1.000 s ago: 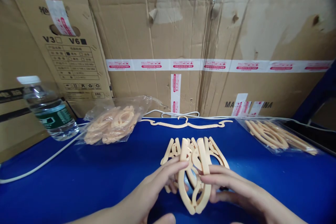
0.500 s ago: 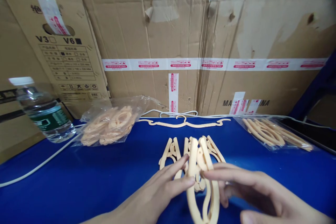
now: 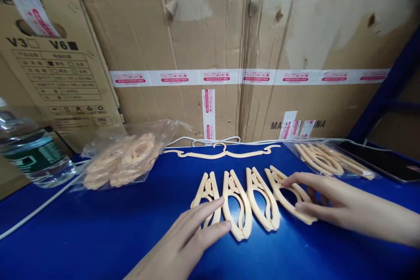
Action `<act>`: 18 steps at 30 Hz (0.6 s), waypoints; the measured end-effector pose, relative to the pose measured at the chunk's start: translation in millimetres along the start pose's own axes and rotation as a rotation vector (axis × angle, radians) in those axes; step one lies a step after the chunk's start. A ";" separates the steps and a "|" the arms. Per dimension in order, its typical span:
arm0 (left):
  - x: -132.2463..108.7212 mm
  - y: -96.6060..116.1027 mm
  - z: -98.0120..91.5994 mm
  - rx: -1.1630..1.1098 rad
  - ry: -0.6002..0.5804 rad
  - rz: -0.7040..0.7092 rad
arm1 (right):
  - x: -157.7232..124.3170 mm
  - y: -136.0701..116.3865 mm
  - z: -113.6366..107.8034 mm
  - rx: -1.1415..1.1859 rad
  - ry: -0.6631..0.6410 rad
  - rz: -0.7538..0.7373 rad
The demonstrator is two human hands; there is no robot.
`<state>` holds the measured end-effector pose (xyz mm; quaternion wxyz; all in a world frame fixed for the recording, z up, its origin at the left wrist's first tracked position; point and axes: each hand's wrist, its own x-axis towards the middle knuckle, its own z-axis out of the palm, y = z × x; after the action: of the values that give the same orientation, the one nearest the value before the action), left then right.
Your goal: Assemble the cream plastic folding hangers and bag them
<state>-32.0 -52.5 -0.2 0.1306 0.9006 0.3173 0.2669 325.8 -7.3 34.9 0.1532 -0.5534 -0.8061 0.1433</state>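
Note:
Several folded cream plastic hangers [image 3: 251, 201] lie side by side in a row on the blue table [image 3: 98, 232]. My left hand [image 3: 193, 238] rests flat with fingers stretched out, its fingertips on the leftmost folded hanger [image 3: 205, 190]. My right hand [image 3: 315, 199] reaches in from the right and pinches the rightmost folded hanger [image 3: 282, 192] between thumb and fingers. An unfolded hanger [image 3: 223, 153] lies flat behind the row.
A clear bag of hangers [image 3: 123, 162] sits at the left, another bag of hangers [image 3: 328, 162] at the right. A water bottle [image 3: 31, 153] stands far left beside a white cable [image 3: 36, 212]. A dark phone [image 3: 389, 164] lies far right. Cardboard boxes [image 3: 210, 43] wall the back.
The upright bundle of folded hangers held between both hands has been laid down and spread into a flat row. My right hand moved right to the last hanger; the view shifted right.

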 end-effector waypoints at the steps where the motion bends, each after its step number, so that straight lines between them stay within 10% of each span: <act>1: -0.1 -0.9 0.4 0.070 -0.024 0.012 | -2.2 -0.4 0.7 -0.014 -0.065 -0.001; 6: -1.2 -4.8 8.0 0.279 -0.101 0.083 | -9.0 -1.4 3.9 -0.097 -0.229 0.027; 18: -0.5 -7.3 2.9 0.579 -0.204 0.139 | 0.2 -27.9 25.0 -0.142 -0.074 -0.157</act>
<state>-34.4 -47.4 -5.7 -0.1187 0.9420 0.3029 0.0822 292.0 -18.4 23.3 0.0945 -0.4924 -0.8601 0.0936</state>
